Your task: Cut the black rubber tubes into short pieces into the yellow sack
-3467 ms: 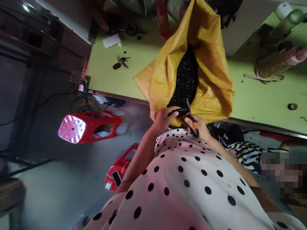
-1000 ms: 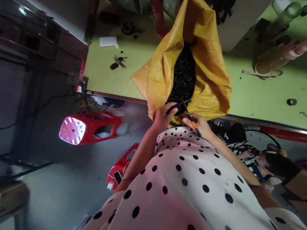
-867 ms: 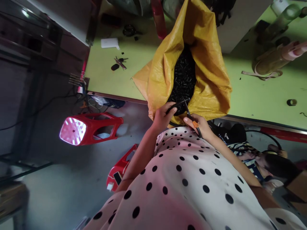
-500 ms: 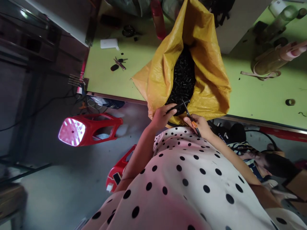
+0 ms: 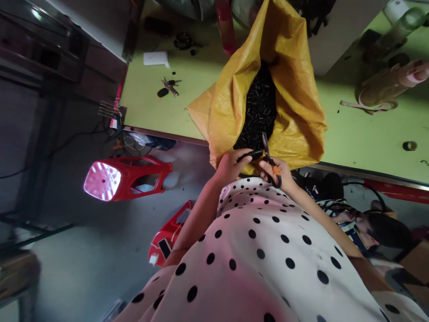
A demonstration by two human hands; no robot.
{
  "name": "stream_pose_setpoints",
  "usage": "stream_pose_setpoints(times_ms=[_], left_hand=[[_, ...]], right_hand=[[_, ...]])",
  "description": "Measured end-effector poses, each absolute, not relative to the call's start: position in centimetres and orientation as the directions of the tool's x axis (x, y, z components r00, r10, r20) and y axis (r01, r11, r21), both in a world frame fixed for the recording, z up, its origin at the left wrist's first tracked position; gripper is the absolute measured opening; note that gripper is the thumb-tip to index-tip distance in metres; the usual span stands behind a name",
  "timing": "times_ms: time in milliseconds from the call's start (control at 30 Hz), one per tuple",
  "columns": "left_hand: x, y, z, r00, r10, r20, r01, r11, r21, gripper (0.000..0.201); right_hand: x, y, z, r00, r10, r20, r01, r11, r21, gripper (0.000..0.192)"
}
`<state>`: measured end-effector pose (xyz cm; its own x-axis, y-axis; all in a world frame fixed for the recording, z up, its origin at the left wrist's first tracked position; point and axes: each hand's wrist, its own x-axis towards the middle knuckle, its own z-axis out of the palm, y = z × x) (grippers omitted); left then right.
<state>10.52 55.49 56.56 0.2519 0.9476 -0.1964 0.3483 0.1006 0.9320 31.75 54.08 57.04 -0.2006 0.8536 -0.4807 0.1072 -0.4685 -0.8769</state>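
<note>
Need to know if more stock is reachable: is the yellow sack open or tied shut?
Open. The yellow sack gapes at its mouth, showing a heap of small black parts inside, on the green table.

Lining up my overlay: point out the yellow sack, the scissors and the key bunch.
yellow sack (image 5: 295,112), head view, right wall.
scissors (image 5: 267,150), head view, blades near the pivot.
key bunch (image 5: 170,85), head view, middle of the bunch.

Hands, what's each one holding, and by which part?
Left hand grips a black rod by its near end. Right hand holds scissors by the handle loops, blades at the rod's far end.
</note>
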Motion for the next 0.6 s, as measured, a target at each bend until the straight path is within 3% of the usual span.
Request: stream_pose_setpoints(times_ms=[133, 267, 400, 500, 600], left_hand=[[11.7, 55.1, 57.1, 0.365, 0.908, -0.206, 0.344, 0.074, 0.936, 0.038], [12.3, 54.9, 56.4, 0.215, 0.95, -0.226, 0.313, 0.152, 0.937, 0.037], [11.3, 55.4, 55.4, 0.02, 0.983, -0.184, 0.261, 0.172, 0.95, 0.035], [10.9, 55.7, 55.4, 0.021, 0.987, -0.162, 0.264, 0.151, 0.953, 0.035], [11.2, 55.8, 56.1, 0.059, 0.987, -0.147, 0.295, 0.124, 0.947, 0.032]], right_hand=[[31.0, 55.6, 58.1, -0.094, 0.914, -0.394, -0.067, -0.401, -0.914, 0.056], [31.9, 56.7, 58.6, 0.06, 0.962, -0.267, 0.011, -0.268, -0.963, 0.057], [34.0, 55.9, 58.1, -0.119, 0.919, -0.375, 0.251, -0.338, -0.907, 0.07], [34.5, 54.7, 57.7, -0.226, 0.842, -0.49, 0.344, -0.401, -0.849, 0.072], [33.9, 53.9, 57.6, -0.238, 0.825, -0.513, 0.377, -0.408, -0.832, 0.07]])
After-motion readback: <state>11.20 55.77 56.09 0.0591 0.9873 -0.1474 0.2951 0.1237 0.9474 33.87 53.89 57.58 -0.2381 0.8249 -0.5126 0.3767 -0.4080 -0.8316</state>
